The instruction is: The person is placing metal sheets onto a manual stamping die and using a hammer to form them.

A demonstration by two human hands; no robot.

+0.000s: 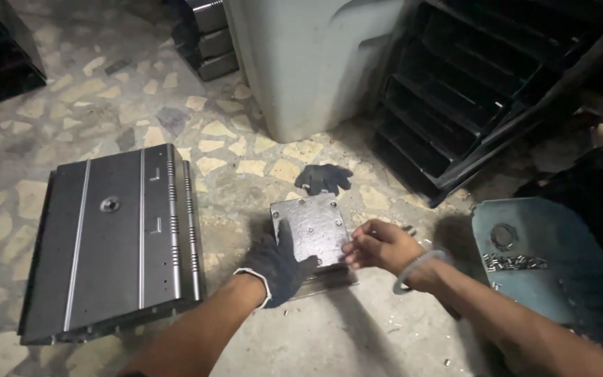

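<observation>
While it rests on the stone-chip floor (246, 174), the small square metal plate (310, 227) sits between the two hands. The left hand (278, 264), in a dark glove, has its fingers closed along the plate's near left edge, thumb on top. The right hand (378, 246), bare with a pale bead bracelet (417, 269) on the wrist, pinches the plate's right edge with curled fingers. Just beyond the plate, away from the fingers, lies a second dark glove (322, 178). Well to the left of the gloved fingers lies a large dark metal panel (116, 241) with ribs and slots. To the right of the bare fingers, a blue-green tray (560, 279) holds small screws (514, 262).
</observation>
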